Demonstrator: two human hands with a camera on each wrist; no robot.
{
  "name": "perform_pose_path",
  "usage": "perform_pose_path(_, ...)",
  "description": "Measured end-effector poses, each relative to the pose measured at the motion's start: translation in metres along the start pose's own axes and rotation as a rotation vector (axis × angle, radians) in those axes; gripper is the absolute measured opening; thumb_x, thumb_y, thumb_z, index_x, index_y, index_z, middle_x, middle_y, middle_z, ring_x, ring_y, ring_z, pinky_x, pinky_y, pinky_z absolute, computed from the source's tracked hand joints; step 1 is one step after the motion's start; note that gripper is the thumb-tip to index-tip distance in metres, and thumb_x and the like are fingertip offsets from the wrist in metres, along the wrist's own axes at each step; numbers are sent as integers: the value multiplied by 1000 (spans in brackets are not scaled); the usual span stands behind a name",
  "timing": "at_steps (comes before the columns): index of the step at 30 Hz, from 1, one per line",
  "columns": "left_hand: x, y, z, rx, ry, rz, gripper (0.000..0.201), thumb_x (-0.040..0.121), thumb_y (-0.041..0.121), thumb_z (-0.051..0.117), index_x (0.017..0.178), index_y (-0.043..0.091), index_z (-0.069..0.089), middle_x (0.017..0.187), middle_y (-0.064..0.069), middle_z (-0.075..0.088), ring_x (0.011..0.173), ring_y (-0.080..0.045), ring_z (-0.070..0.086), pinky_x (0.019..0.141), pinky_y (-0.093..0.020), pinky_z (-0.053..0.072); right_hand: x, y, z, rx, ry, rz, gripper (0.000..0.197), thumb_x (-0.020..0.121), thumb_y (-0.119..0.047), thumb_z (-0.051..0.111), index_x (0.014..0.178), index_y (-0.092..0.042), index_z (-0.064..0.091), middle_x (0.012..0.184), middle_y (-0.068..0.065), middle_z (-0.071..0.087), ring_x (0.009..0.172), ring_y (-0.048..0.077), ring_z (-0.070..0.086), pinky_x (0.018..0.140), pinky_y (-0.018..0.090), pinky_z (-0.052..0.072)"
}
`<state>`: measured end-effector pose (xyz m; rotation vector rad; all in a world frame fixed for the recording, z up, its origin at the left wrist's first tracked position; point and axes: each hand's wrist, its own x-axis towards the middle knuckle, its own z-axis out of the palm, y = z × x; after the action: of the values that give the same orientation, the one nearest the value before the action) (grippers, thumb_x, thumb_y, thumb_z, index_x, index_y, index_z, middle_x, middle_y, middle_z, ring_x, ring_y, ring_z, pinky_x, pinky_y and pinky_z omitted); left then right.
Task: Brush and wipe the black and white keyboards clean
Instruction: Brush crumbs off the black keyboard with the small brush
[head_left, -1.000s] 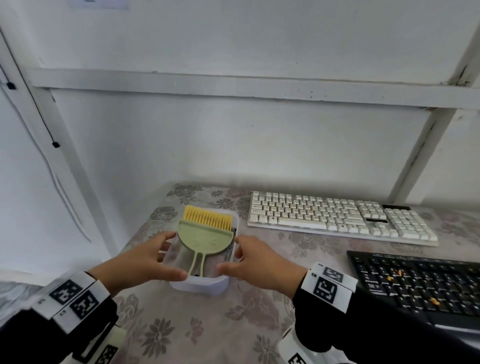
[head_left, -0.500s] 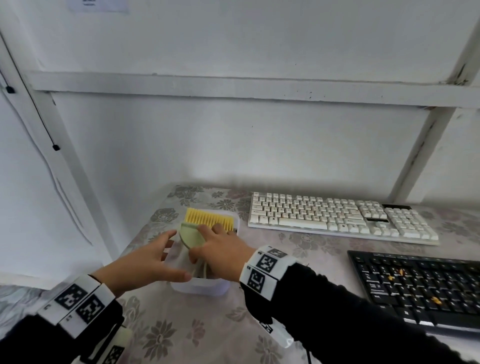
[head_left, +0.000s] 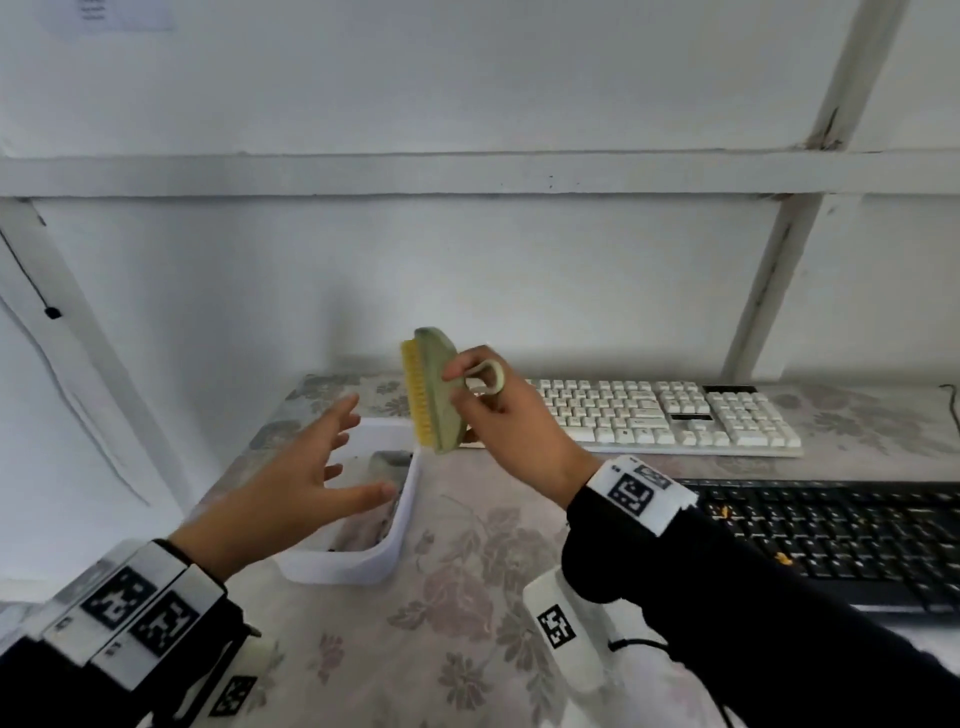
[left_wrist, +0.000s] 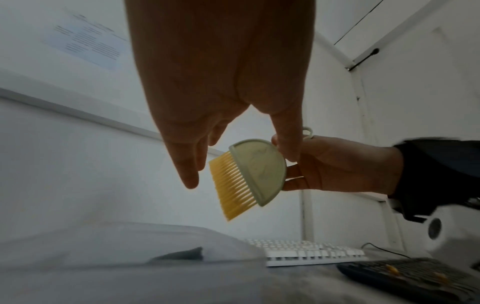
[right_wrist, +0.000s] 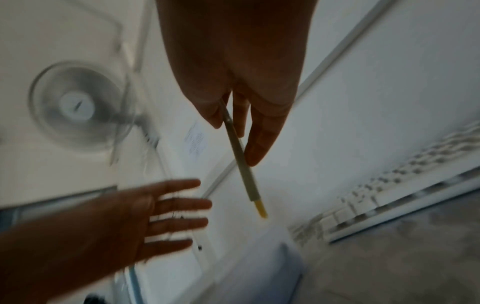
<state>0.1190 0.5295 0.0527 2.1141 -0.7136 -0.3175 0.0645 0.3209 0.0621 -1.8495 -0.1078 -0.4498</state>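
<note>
The brush (head_left: 435, 391) is up in the air above the far right corner of the tub (head_left: 400, 525), its yellow bristles pointing left and away from the keyboards, so it looks freshly picked up and not yet aimed at anything. The right hand (head_left: 511, 421) pinches it by the looped green handle, fingers curled round the stem, a light grip that should leave room to turn the bristles downward. The left hand (head_left: 291, 493) hovers over the tub with fingers spread and straight, holding nothing, perhaps steadying or just letting go. Inside the tub I can make out only something dark at the bottom. The white keyboard (head_left: 660, 418) lies just behind, the black keyboard (head_left: 831, 535) nearer, with orange crumbs among its keys.
</note>
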Motion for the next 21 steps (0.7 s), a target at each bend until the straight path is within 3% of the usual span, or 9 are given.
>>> perform_pose_path(2, 5, 16, 19, 17, -38, 26, 138, 28, 91, 58, 146, 37, 13, 139, 18, 32, 123, -1, 35, 97, -19, 35, -11, -7, -36, 189, 83, 106, 22, 94, 0, 48, 89, -21, 54, 81, -2, 52, 64, 17, 52, 67, 44, 54)
perform_pose_path(8, 19, 57, 89, 67, -245, 40, 120, 43, 83, 62, 144, 43, 12, 140, 24, 27, 130, 0, 30, 102, -18, 33, -62, -12, -175, 360, 378, 256, 22, 87, 3, 57, 82, -18, 56, 74, 2, 59, 57, 14, 58, 50, 26, 52)
perform_pose_path(12, 29, 77, 138, 316, -399, 9, 142, 26, 100, 39, 147, 34, 7, 148, 19, 17, 136, -5, 26, 108, -22, 31, -103, 2, -283, 351, 581, 384, 24, 87, 1, 58, 75, -21, 56, 73, 3, 60, 56, 16, 59, 49, 23, 53)
perform_pose_path(15, 33, 87, 172, 456, -439, -17, 150, 20, 103, 27, 148, 27, 9, 149, 14, 16, 137, -7, 26, 110, -21, 27, -137, 20, -360, 313, 716, 502, 23, 89, -2, 55, 77, -21, 56, 65, 0, 63, 51, 13, 62, 46, 21, 53)
perform_pose_path(18, 34, 94, 200, 548, -456, -42, 139, 37, 96, 41, 150, 24, 3, 155, 8, 11, 138, -8, 24, 110, -20, 24, -174, 39, -423, 337, 841, 616, 21, 90, -4, 52, 80, -22, 58, 66, -1, 64, 44, 7, 62, 43, 22, 53)
perform_pose_path(21, 34, 103, 219, 490, -470, -109, 157, 18, 98, 40, 150, 21, 2, 153, 5, 17, 135, -10, 28, 108, -21, 29, -206, 55, -465, 331, 913, 708, 23, 91, -7, 49, 78, -25, 54, 50, -6, 59, 37, 3, 58, 51, 25, 53)
